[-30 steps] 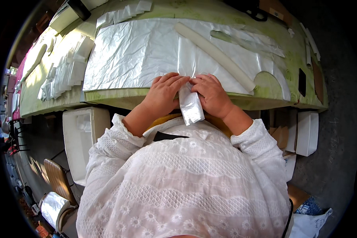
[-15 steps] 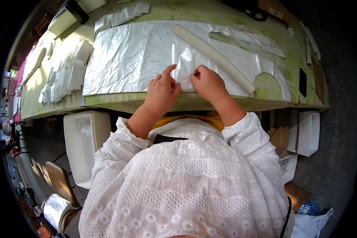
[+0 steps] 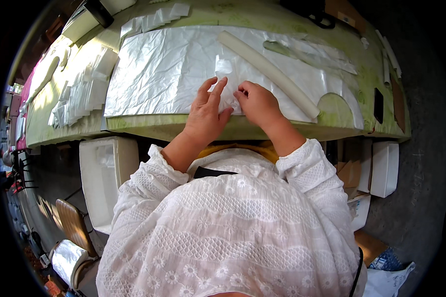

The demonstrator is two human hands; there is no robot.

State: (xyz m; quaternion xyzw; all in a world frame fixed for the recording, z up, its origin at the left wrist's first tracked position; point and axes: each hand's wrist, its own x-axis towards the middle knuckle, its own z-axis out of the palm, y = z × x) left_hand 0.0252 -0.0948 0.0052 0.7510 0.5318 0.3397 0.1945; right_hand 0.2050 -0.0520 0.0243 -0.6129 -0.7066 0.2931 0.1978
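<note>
In front of me a small clear plastic bag (image 3: 224, 67) lies on a wide sheet of thin translucent plastic (image 3: 153, 74). My left hand (image 3: 209, 110) rests over the bag's near left part, its fingers stretched and apart, the thumb pointing toward the other hand. Opposite it, my right hand (image 3: 256, 103) is closed, with thumb and index finger pinched at the bag's near right edge. The fingers hide the near end of the bag. Just right of that hand a long pale tube (image 3: 267, 73) lies slantwise across the sheet.
Rows of overlapped clear bags (image 3: 86, 94) lie at the left, with more flat bags (image 3: 156, 20) at the far left. A black phone (image 3: 378, 105) sits near the right edge of the green-patterned tablecloth (image 3: 342, 111). Below the table's left side stands a white foam box (image 3: 101, 183).
My left hand has opened wider, its fingers reaching flatter over the bag. The bag's raised, shiny upper part now lies lower and flatter. My right hand stays in nearly the same place, still pinching.
</note>
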